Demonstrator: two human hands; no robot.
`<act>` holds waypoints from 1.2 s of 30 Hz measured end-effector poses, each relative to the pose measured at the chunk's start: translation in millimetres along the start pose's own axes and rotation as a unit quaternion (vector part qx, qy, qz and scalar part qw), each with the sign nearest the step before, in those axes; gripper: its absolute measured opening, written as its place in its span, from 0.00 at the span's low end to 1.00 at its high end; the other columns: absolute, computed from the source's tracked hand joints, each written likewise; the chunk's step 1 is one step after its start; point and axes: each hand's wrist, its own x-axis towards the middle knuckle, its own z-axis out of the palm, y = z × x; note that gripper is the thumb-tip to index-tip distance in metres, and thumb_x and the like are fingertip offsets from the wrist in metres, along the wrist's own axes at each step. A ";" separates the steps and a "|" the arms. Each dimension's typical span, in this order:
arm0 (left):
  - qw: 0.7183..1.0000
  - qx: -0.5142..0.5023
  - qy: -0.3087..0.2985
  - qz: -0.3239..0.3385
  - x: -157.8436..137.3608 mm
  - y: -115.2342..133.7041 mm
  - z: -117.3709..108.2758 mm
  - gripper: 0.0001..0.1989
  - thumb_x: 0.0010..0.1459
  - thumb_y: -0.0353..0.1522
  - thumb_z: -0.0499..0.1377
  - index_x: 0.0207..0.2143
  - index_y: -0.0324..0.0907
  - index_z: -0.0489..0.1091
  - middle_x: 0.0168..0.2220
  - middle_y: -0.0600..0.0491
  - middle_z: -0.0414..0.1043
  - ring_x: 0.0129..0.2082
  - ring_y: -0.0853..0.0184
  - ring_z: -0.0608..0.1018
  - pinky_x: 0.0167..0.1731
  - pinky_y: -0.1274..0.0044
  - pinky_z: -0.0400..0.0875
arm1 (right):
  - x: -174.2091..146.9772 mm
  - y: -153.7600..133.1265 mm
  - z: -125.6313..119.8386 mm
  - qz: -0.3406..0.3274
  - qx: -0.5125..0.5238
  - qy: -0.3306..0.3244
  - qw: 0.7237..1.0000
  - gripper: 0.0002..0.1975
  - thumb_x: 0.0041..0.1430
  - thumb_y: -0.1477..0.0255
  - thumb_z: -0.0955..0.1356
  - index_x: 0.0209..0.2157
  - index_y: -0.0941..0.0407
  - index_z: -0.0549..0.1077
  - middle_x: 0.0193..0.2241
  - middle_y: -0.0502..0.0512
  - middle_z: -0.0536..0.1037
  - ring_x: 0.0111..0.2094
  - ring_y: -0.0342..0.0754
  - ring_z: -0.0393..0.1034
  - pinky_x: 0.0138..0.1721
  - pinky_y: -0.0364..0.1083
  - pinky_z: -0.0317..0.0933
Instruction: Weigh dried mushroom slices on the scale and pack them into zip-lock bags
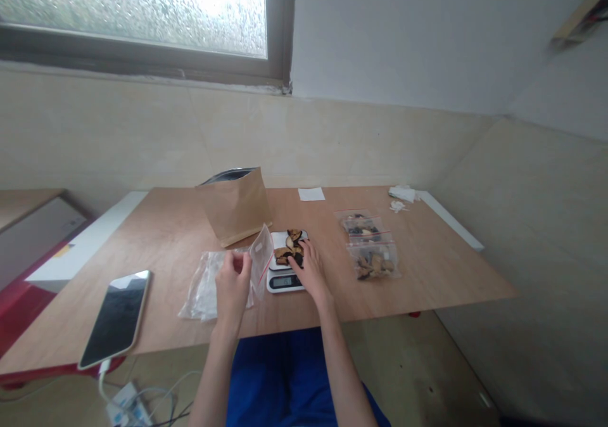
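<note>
A clear zip bag [261, 257] with a red seal line stands propped at my left hand [232, 280], whose fingers are pinched on its edge. Dark-edged, tan dried slices [284, 253] lie heaped on a small white kitchen scale [272, 281] with a lit display. Over the right side of that heap is my right hand [311, 270], thumb and fingers apart, the tips at the slices. Whether it grips any of them is hard to see. Beneath and beside my left hand lie more clear plastic bags [204, 291].
Behind the bags stands an open brown paper pouch [237, 210]. Filled zip bags [375, 262] overlap at the right. A phone [116, 319] on a white cable lies near the left edge. White paper [311, 194] and crumpled tissue [403, 192] lie at the back.
</note>
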 end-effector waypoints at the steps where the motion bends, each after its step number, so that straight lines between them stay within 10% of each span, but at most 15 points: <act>1: 1.000 -0.001 -0.001 0.000 -0.2 0.0 0.3 0.13 0.53 0.43 0.49 0.24 0.44 0.60 0.22 0.54 0.67 0.24 0.66 0.71 0.27 0.75 0.64 | -0.1 0.4 -1.2 -0.004 0.001 -0.003 1.000 0.25 0.57 0.63 0.63 0.53 0.60 0.61 0.55 0.66 0.62 0.57 0.58 0.54 0.56 0.57 0.51; 19: 1.000 0.002 -0.005 -0.012 -0.2 -3.7 0.3 0.14 0.52 0.43 0.49 0.24 0.44 0.60 0.23 0.53 0.68 0.24 0.64 0.73 0.28 0.73 0.66 | 1.1 0.6 -14.2 -0.013 0.044 0.047 0.998 0.05 0.58 0.73 0.64 0.37 0.56 0.70 0.36 0.57 0.72 0.41 0.52 0.64 0.43 0.50 0.60; 36: 0.999 0.018 -0.019 -0.038 -3.5 -0.5 5.0 0.14 0.54 0.43 0.48 0.24 0.44 0.60 0.25 0.53 0.70 0.25 0.63 0.75 0.27 0.73 0.65 | 7.7 -26.4 -28.9 0.077 0.161 0.090 0.980 0.07 0.51 0.75 0.66 0.34 0.58 0.73 0.35 0.59 0.74 0.39 0.51 0.69 0.42 0.48 0.62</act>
